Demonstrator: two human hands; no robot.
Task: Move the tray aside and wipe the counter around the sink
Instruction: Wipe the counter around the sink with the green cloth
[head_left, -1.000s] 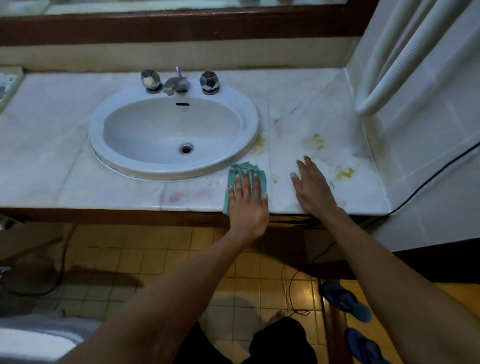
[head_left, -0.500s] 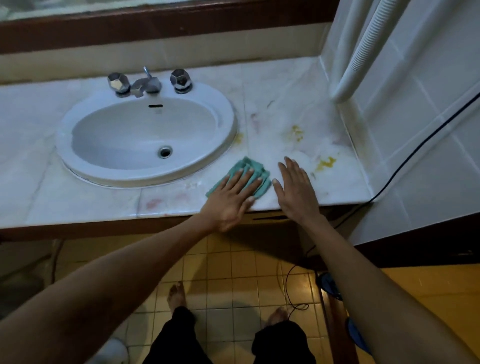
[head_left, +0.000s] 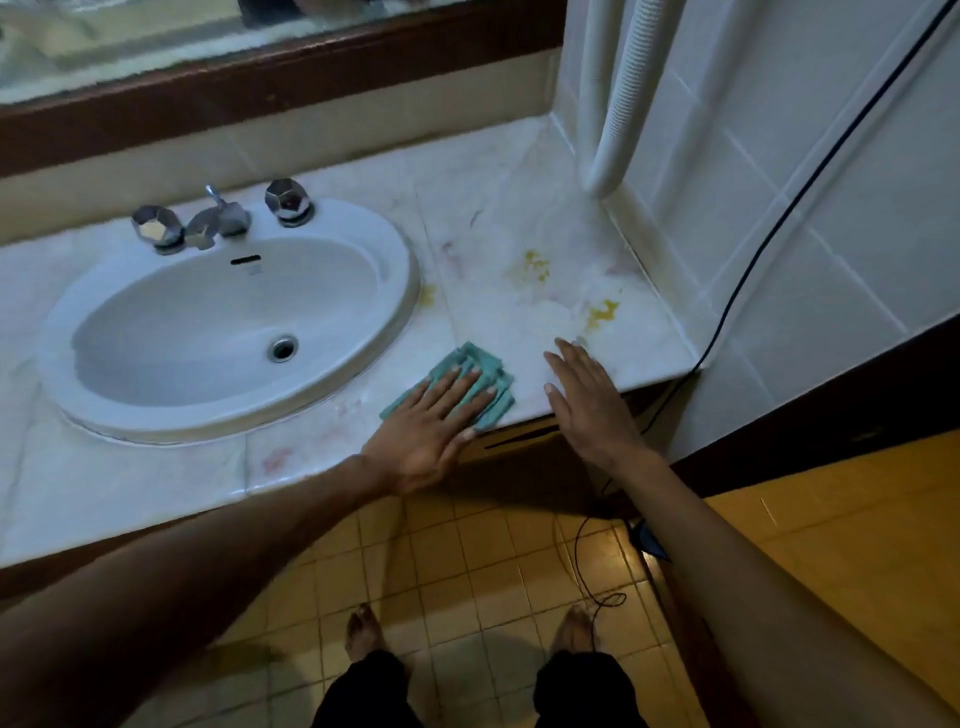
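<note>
Left hand, fingers spread flat, presses a folded teal cloth onto the veined marble surface, right of the oval white sink. Right hand rests flat beside the cloth, near yellow stains.

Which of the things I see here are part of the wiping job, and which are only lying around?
Part of the job:
- green cloth pressed under the left hand
- right hand flat on the counter
- sink
- yellow stains

Only lying around:
- taps
- white hose
- black cable

The tray is not in view.
</note>
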